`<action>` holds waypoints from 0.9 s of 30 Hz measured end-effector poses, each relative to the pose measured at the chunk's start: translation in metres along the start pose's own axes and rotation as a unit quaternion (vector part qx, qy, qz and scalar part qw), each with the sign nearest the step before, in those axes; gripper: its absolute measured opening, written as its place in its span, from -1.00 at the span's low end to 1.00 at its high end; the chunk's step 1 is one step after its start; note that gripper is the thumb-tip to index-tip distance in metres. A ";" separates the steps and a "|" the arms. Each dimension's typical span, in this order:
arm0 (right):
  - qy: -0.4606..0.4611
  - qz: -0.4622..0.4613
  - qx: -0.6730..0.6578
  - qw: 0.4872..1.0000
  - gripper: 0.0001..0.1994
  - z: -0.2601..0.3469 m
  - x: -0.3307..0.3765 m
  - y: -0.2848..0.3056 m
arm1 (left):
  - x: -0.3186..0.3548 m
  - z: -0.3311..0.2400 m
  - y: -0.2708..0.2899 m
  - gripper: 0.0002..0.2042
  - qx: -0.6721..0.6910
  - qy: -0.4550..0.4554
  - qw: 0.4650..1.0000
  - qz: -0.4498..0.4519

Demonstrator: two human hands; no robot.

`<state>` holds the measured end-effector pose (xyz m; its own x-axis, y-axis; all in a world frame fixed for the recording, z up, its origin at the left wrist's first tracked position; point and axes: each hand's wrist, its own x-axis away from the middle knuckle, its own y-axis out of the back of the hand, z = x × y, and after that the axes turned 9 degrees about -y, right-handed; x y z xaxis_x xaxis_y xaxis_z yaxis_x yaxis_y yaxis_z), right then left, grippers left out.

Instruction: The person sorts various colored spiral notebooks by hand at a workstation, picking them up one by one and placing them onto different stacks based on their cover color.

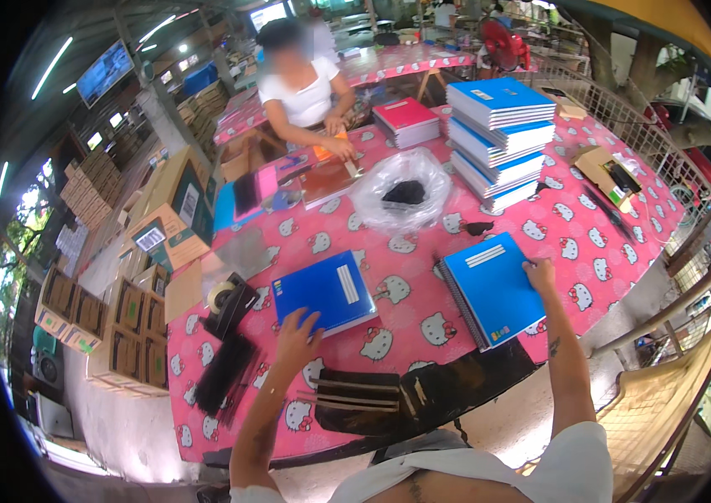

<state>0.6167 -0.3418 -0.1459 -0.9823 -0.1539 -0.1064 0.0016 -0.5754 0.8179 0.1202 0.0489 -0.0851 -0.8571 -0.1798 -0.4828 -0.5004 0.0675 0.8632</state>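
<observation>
On the pink patterned tablecloth (405, 352), a dark blue notebook (322, 289) lies tilted to my left. My left hand (297, 334) is at its near left corner, fingers spread and fingertips touching the cover's edge. To the right lies a lighter blue spiral notebook (493, 289), its dark coil along the left side. My right hand (542, 275) has its fingers curled at that notebook's right edge, gripping it; the thumb side is partly hidden. Between me and the notebooks sits a dark tray-like piece (422, 390) with thin strips on it.
A tall stack of blue notebooks (502, 138) stands far right, beside a red notebook pile (407, 123). A clear plastic bag (401, 189) holds something black. At left are a tape dispenser (228, 303), black wire-like strands (225, 373) and cardboard boxes (173, 210). Another person (305, 96) works across the table.
</observation>
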 end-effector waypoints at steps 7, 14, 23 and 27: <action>0.203 -0.048 -0.163 0.964 -0.62 0.133 0.136 0.029 | 0.030 0.034 -0.034 -0.61 -0.020 -0.067 0.997 0.039; 0.239 0.200 -0.272 0.910 -0.58 0.210 0.262 -0.070 | 0.011 0.040 -0.015 -0.68 0.125 0.028 0.988 0.089; 0.115 0.216 -0.275 0.930 -0.50 0.236 0.274 -0.177 | 0.006 0.040 -0.024 -0.73 0.152 0.060 0.984 0.067; 0.069 0.268 -0.283 0.918 -0.43 0.253 0.281 -0.167 | 0.008 0.040 -0.016 -0.78 -0.004 0.011 0.998 0.059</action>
<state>0.2928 -0.0857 -0.1689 -0.7788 -0.6149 0.1239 0.6139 -0.7064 0.3524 0.1165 0.0852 -0.1088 -0.9070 -0.1932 -0.3743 -0.3951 0.0821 0.9150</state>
